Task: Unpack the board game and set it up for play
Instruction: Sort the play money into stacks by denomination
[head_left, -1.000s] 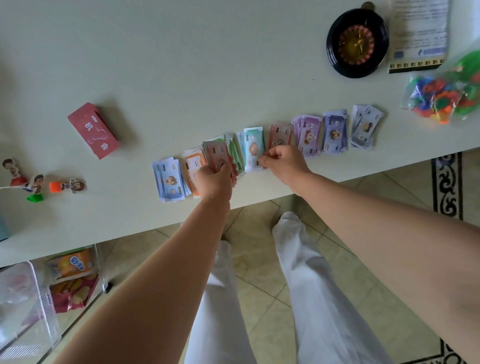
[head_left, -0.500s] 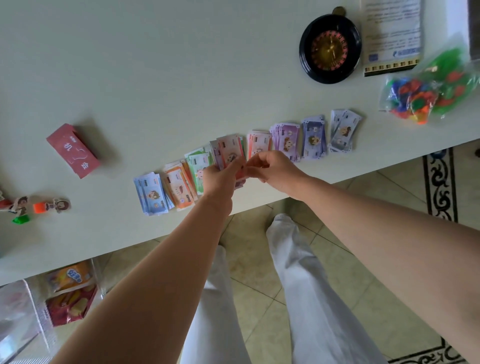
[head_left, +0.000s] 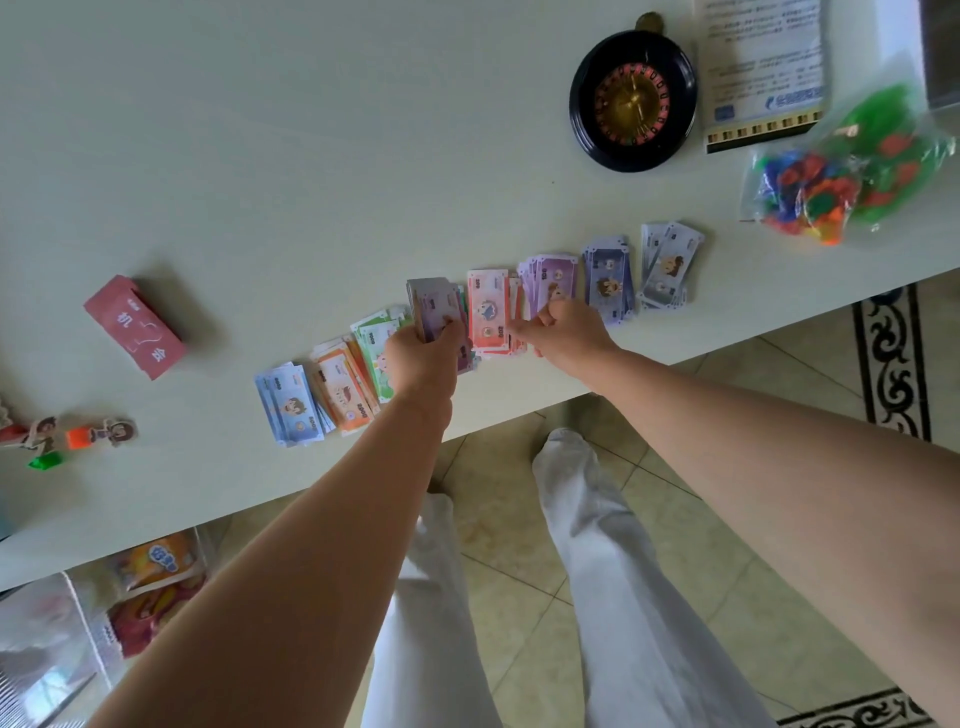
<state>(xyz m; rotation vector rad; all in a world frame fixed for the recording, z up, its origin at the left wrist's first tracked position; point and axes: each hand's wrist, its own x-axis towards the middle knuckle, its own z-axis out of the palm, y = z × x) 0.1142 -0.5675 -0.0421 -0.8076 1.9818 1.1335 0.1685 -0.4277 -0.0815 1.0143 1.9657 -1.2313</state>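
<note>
Play-money piles lie in a row along the near edge of the white table (head_left: 311, 156): blue (head_left: 288, 410), orange (head_left: 343, 389), green (head_left: 376, 343), red (head_left: 488, 312), purple (head_left: 553, 275), violet (head_left: 608, 280) and grey-blue (head_left: 667, 265). My left hand (head_left: 423, 358) grips a stack of mixed notes (head_left: 436, 306) upright above the green and red piles. My right hand (head_left: 563, 330) has its fingers curled at the right edge of the red pile, pinching a red note onto it.
A red card box (head_left: 135, 327) lies to the left, with small character pawns (head_left: 104, 434) near the left edge. A black roulette wheel (head_left: 631, 101), a rules sheet (head_left: 761, 73) and a bag of coloured plastic pieces (head_left: 841, 171) sit at the far right. Clear bins (head_left: 78, 623) stand under the table.
My right hand drew a red note off the held stack and carried it right, down onto the red pile. My left hand kept hold of the stack.
</note>
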